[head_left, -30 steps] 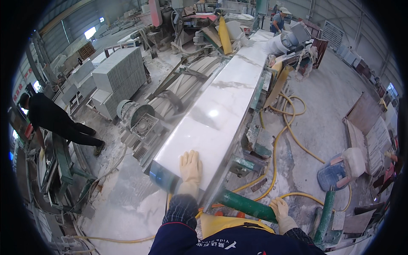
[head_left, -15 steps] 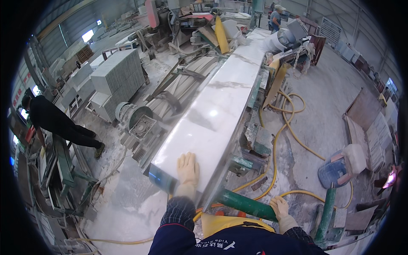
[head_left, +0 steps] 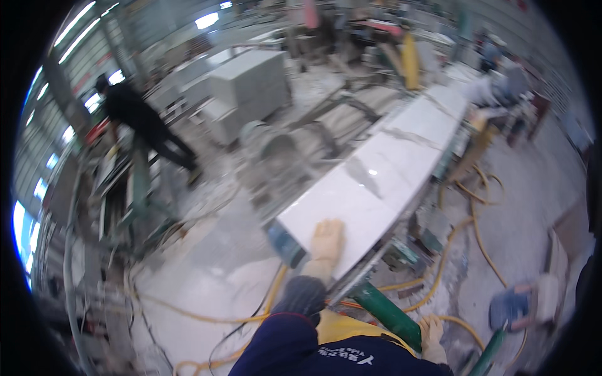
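1. Windows (head_left: 28, 235) glow blue-white along the rim at nine o'clock, with more bright panes higher up toward ten.
2. Person in dark clothes (head_left: 141, 125) stands at ten o'clock beside a green metal frame (head_left: 135, 188), well apart from the slab.
3. Grey block-shaped machine (head_left: 248, 84) sits at eleven o'clock, behind a round motor-like part (head_left: 276, 147) near the slab's left edge.
4. Yellow hose (head_left: 188, 310) trails over the pale dusty floor (head_left: 207, 257) from seven o'clock toward the wearer's body.
5. Left hand (head_left: 327, 241), in a pale glove, lies flat and spread open on the near end of the white stone slab (head_left: 382, 175), palm down, fingers pointing toward twelve; it presses on the surface and clasps nothing.
6. That slab is long and white with grey veining, and it runs from just below centre away to one o'clock, resting on a bench; its near left corner shows a dark bluish edge (head_left: 285, 243) just beside the hand.
7. Green pipe (head_left: 385, 313) slants at five o'clock under the slab's near end.
8. Right hand (head_left: 431, 335), gloved too, sits at five o'clock, touching the lower end of that pipe; whether its fingers close around it I cannot tell.
9. Yellow cable loops (head_left: 476, 213) lie on the floor at three o'clock.
10. Blue container (head_left: 509, 307) stands at four o'clock, blurred.
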Available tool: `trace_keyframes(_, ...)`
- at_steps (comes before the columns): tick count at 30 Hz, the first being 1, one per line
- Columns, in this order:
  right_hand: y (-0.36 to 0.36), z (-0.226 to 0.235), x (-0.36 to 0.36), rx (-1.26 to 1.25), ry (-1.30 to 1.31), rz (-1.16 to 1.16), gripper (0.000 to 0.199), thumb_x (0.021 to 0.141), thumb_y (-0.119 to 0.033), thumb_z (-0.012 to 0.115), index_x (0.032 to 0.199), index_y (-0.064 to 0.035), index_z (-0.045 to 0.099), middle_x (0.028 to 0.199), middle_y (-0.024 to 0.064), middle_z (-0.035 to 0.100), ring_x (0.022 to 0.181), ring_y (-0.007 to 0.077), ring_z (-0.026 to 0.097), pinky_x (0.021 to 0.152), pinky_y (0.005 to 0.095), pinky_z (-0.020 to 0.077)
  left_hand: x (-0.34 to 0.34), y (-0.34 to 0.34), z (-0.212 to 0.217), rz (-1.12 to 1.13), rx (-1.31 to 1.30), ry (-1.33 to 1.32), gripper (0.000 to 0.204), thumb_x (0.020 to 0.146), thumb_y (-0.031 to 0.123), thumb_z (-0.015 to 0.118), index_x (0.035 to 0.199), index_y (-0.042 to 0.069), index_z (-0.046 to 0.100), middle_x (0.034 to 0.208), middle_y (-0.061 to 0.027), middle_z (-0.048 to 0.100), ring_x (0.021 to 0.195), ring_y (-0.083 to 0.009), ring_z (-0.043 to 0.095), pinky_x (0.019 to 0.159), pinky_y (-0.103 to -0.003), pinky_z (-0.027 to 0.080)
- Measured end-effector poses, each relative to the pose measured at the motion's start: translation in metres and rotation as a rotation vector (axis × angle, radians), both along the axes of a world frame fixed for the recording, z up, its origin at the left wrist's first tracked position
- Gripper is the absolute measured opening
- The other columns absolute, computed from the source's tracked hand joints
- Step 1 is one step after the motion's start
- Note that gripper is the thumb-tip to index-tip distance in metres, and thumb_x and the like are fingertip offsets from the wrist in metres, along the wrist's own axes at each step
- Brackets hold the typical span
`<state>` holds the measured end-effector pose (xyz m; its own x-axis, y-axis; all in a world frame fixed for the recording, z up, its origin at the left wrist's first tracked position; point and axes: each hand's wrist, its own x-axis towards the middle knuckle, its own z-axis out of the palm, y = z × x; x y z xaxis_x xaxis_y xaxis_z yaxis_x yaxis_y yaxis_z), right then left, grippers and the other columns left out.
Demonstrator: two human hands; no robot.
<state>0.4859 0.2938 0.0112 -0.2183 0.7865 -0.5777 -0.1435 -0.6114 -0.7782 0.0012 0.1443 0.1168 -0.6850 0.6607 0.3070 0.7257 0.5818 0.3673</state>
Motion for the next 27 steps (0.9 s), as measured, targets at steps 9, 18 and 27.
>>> trace_keyframes(9, 0.019, -0.007, 0.001, -0.054, -0.145, 0.082, 0.036, 0.1, -0.016, 0.052, 0.133, -0.0014, 0.05, 0.116, 0.021, 0.064, 0.098, 0.0308, 0.066, 0.086, 0.0389, 0.0549, 0.002, -0.005, -0.003, -0.026, 0.018, -0.069, 0.04, 0.092, 0.022, 0.056, 0.129, 0.009, 0.056, 0.139, -0.0127, 0.055, 0.134, -0.035, 0.045, 0.116, -0.048, 0.029)
trace_keyframes(18, 0.029, -0.02, 0.001, -0.051, -0.194, 0.133, 0.025, 0.097, -0.012, 0.053, 0.121, -0.0038, 0.055, 0.096, 0.0166, 0.066, 0.078, 0.0269, 0.066, 0.067, 0.0347, 0.0563, 0.009, -0.015, 0.009, -0.021, 0.073, -0.093, 0.04, 0.093, 0.023, 0.055, 0.13, 0.008, 0.055, 0.14, -0.0138, 0.054, 0.135, -0.0341, 0.045, 0.117, -0.046, 0.028)
trace_keyframes(27, 0.055, -0.057, 0.023, -0.031, 0.032, 0.355, 0.006, 0.098, -0.012, 0.052, 0.093, -0.008, 0.053, 0.069, 0.0039, 0.046, 0.059, 0.0141, 0.047, 0.05, 0.0265, 0.0388, 0.012, -0.021, 0.006, -0.023, 0.102, -0.016, 0.041, 0.093, 0.021, 0.054, 0.132, 0.008, 0.054, 0.141, -0.0139, 0.053, 0.135, -0.0343, 0.043, 0.118, -0.046, 0.027)
